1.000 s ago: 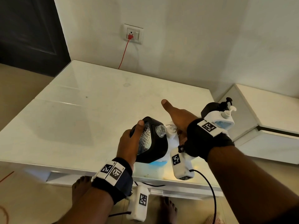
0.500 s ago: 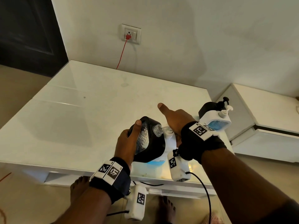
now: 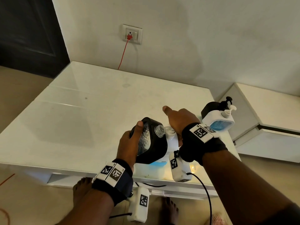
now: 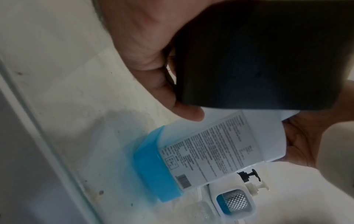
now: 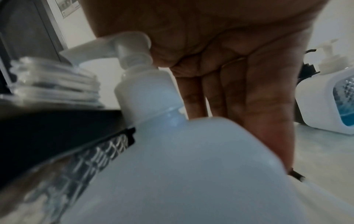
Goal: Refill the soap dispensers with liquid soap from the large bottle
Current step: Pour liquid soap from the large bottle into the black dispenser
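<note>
On the table (image 3: 97, 111), the large bottle (image 4: 201, 151) stands beside the tilted black dispenser (image 3: 152, 143), open neck toward its pump. Left hand (image 3: 128, 143) wraps the dispenser; right hand (image 3: 180, 119), fingers straight together, presses the bottle's far side, probably steadying it.

The large bottle (image 5: 182, 174) is filling the foreground, pale and translucent, its white pump head (image 5: 132, 45) sitting against the palm of the right hand (image 5: 239, 53), whose fingers (image 5: 268, 106) are reaching down behind the bottle's shoulder. A black dispenser (image 5: 57, 136) with a clear threaded neck is tilting in from the left, touching the bottle. A white dispenser (image 5: 325, 103) holding blue liquid is standing on the surface (image 5: 325, 159) at right.
</note>
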A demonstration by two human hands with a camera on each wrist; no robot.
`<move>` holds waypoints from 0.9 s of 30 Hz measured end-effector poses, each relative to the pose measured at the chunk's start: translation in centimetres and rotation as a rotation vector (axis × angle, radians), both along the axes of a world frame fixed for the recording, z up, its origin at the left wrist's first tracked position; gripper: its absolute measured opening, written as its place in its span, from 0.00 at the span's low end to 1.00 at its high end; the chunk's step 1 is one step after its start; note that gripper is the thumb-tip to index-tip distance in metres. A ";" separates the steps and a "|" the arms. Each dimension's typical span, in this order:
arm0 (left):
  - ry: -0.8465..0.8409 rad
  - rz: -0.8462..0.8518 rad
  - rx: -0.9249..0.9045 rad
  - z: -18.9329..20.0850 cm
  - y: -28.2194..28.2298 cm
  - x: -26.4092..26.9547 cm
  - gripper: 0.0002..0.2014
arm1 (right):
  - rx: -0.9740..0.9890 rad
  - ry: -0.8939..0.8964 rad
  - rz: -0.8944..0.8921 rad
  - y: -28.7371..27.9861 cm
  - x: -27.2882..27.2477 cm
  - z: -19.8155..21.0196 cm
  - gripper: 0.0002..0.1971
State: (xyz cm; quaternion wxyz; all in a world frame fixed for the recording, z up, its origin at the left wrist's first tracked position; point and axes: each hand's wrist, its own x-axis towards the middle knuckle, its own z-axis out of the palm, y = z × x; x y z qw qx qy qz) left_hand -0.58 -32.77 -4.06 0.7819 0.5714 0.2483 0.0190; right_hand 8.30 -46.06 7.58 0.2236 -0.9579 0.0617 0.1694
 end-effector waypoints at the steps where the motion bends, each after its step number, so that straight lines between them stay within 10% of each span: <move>1: 0.001 -0.001 0.002 0.0 0.0 0.0 0.55 | -0.004 0.005 0.003 0.0 0.0 0.0 0.34; 27: 0.004 0.023 -0.012 0.5 0.0 0.0 0.43 | 0.142 0.097 0.057 0.0 -0.4 1.5 0.42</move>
